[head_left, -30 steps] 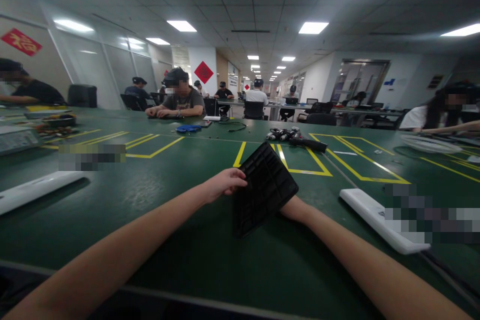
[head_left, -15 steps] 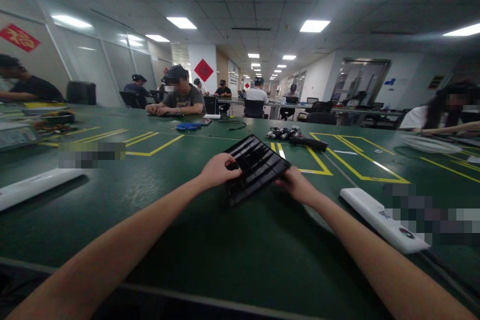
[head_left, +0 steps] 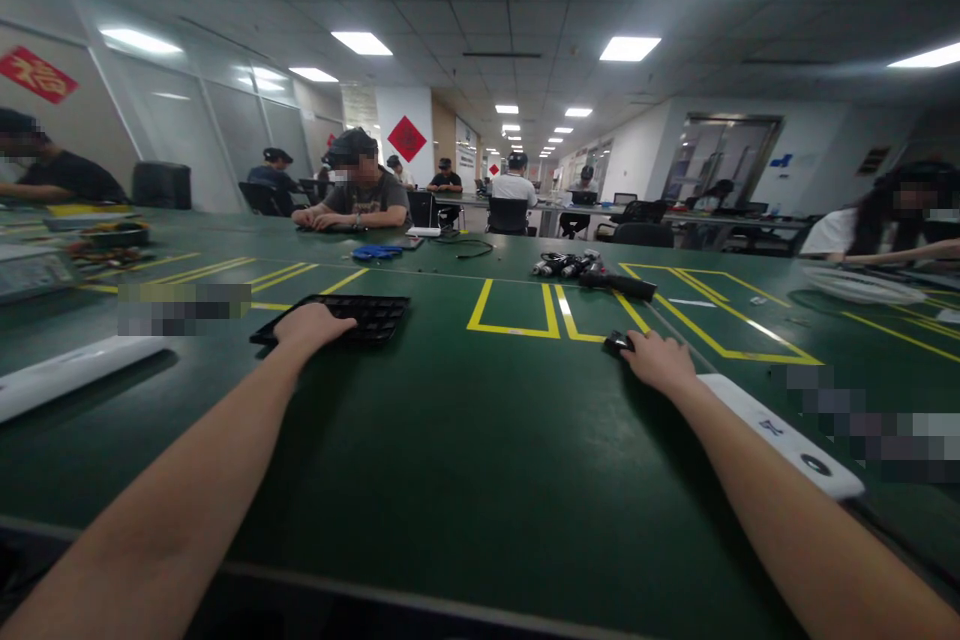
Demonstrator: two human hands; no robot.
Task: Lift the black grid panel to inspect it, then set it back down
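A flat black gridded tray (head_left: 364,314) lies on the green table (head_left: 480,460), left of centre. My left hand (head_left: 311,325) rests on its near edge with the fingers curled over it. My right hand (head_left: 658,361) is far to the right, closed around a small dark object (head_left: 616,342) that pokes out at its fingertips; I cannot make out what it is. A long white bar (head_left: 780,433) lies just right of that hand.
Yellow tape boxes (head_left: 517,310) mark the table ahead. A black tool with silver parts (head_left: 592,275) lies beyond them, and blue items (head_left: 375,255) and a cable further left. Another white bar (head_left: 67,375) lies at left. Several seated people work around the table and behind.
Both hands held the black tray up at centre; the left hand has carried it left and laid it flat. The right hand let go and moved right onto a small dark object.
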